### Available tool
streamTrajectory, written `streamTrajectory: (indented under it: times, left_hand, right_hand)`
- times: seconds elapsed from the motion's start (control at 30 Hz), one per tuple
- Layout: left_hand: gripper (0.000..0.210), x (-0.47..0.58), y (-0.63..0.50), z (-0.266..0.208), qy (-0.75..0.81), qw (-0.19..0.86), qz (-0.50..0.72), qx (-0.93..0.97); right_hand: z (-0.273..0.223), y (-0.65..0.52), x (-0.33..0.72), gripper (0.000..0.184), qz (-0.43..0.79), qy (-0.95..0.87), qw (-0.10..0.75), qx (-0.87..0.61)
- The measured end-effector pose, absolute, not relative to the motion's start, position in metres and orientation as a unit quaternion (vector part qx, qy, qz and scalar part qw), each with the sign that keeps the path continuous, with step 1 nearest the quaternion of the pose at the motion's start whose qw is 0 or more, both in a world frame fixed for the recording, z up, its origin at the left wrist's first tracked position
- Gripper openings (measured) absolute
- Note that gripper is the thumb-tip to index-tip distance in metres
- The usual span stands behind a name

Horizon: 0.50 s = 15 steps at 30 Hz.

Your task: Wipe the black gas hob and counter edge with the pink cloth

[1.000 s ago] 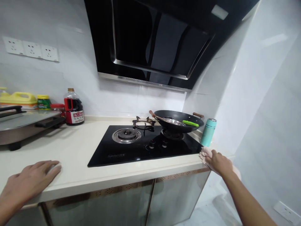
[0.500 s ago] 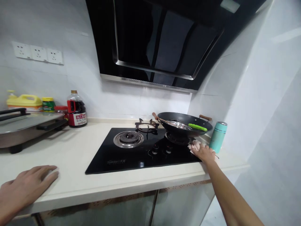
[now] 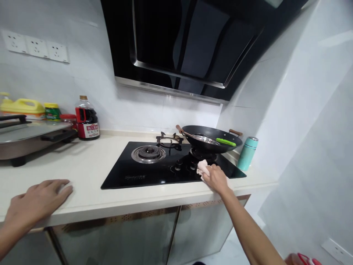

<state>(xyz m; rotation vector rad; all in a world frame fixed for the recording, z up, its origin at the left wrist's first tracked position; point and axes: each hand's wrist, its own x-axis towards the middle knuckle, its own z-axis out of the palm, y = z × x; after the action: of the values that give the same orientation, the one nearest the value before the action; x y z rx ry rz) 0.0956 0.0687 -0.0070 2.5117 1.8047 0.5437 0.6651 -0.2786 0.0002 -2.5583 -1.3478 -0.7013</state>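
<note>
My right hand (image 3: 217,178) is closed on a crumpled pale pink cloth (image 3: 203,168), pressed to the front right of the black glass gas stove (image 3: 154,176), just beside the right knob (image 3: 193,165). Behind it a black wok (image 3: 231,148) rests over the right burner. A metal dish (image 3: 205,139) and a bright green-handled utensil (image 3: 226,142) lie in the wok. Over on the left, my left hand (image 3: 41,198) lies on the pale countertop (image 3: 85,176) near its front edge, fingers stretched out and holding nothing.
A turquoise flask (image 3: 247,154) stands right of the stove. The pot support (image 3: 169,140) sits off its burner (image 3: 149,154), at the stove's back. Left are an electric pan (image 3: 33,141) and a soy sauce bottle (image 3: 87,119). The range hood (image 3: 176,48) hangs above.
My right hand has slid the cloth leftward across the stove, from beside the flask to the right knob. The view has shifted slightly downward. My left hand stays on the countertop.
</note>
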Motion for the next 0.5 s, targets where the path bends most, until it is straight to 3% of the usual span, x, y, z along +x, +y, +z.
streamTrajectory:
  times: [0.17, 0.3, 0.4, 0.5]
  left_hand:
    - [0.064, 0.101, 0.061, 0.000, 0.597, 0.002, 0.152, 0.788]
    - [0.061, 0.098, 0.066, -0.004, 0.586, -0.002, 0.171, 0.792]
    - [0.058, 0.096, 0.064, -0.006, 0.577, -0.007, 0.179, 0.797]
    - [0.060, 0.099, 0.058, -0.003, 0.580, -0.012, 0.171, 0.796]
  right_hand:
    - [-0.001, -0.273, 0.614, 0.025, -0.243, -0.508, 0.119, -0.818]
    - [-0.001, -0.276, 0.593, 0.020, -0.165, -0.609, 0.238, -0.739]
    - [0.004, -0.292, 0.608, 0.021, -0.100, -0.622, 0.328, -0.704]
    - [0.008, -0.313, 0.649, 0.030, -0.126, -0.541, 0.349, -0.755]
